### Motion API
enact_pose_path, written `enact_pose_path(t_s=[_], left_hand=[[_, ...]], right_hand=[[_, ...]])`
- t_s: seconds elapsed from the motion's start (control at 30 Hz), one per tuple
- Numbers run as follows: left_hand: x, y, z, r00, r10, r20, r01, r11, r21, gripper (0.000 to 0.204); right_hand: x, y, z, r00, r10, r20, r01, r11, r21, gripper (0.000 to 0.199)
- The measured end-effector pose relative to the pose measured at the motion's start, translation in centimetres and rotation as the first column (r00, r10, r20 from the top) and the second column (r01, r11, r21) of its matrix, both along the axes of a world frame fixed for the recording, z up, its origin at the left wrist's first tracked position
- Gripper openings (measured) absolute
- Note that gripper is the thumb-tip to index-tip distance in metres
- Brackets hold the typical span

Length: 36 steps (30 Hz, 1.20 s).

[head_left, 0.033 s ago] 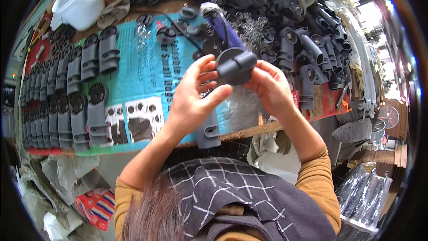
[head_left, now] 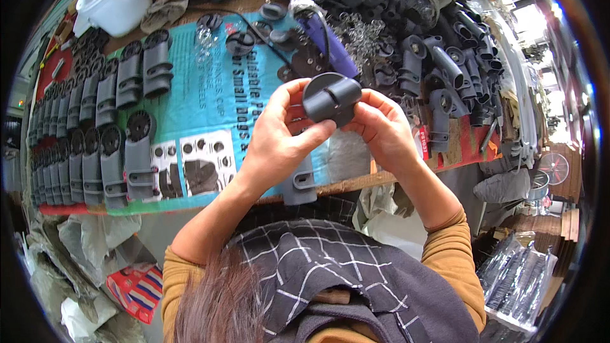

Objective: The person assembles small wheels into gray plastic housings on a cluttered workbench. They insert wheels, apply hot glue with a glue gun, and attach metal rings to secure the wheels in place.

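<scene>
Above the table's front half, both of my hands hold one dark grey plastic part [head_left: 330, 98] with a round disc face and a slotted tubular piece across it. My left hand [head_left: 274, 133] is closed on its left side, thumb along the lower edge and fingers behind. My right hand [head_left: 389, 130] pinches its right end with thumb and fingertips. Just beyond lies a purple cylindrical tool [head_left: 335, 51] with a dark cable. Below my left hand, a grey tubular housing [head_left: 300, 187] sits at the table edge, partly hidden by that hand.
Rows of grey housings [head_left: 138, 159] stand on the left of the blue printed sheet [head_left: 190, 98]. Loose housings [head_left: 445, 63] are heaped at right, near small clear pieces [head_left: 362, 35]. Black round parts [head_left: 241, 43] lie on the sheet. A white bucket [head_left: 114, 3] stands far left.
My left hand has closed onto the part's left side; its fingers were spread beside it before. The part has shifted slightly left and turned, showing more of its disc. My right hand keeps its pinch.
</scene>
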State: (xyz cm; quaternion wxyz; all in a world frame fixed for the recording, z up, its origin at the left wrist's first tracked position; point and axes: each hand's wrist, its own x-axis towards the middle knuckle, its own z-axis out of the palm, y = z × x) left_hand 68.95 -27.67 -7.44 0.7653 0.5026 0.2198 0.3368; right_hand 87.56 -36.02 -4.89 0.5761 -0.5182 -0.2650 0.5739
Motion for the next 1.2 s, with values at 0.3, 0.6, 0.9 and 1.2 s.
enact_pose_path(t_s=[0.3,0.6,0.9,1.2], left_hand=[[-4.8,-0.2,-0.9,0.986,-0.020,-0.168,0.036,0.995,0.094,0.072],[-4.4,1.4,-6.1,0.698,0.257,-0.669,0.318,0.725,0.610,0.092],[-4.5,1.6,-6.3,0.730,0.280,-0.624,0.248,0.742,0.623,0.074],[-3.7,4.2,-4.9,0.697,0.046,-0.716,0.394,0.810,0.435,0.051]], right_hand=[[-2.6,-1.9,-0.1,0.327,-0.125,0.937,-0.283,0.933,0.223,0.043],[-1.4,-0.6,-3.4,0.403,-0.148,0.903,-0.131,0.967,0.217,0.035],[-3.4,3.2,-2.7,0.178,0.161,0.971,-0.430,0.900,-0.071,0.039],[-1.9,4.0,-3.9,0.436,0.395,0.809,-0.432,0.880,-0.197,0.042]])
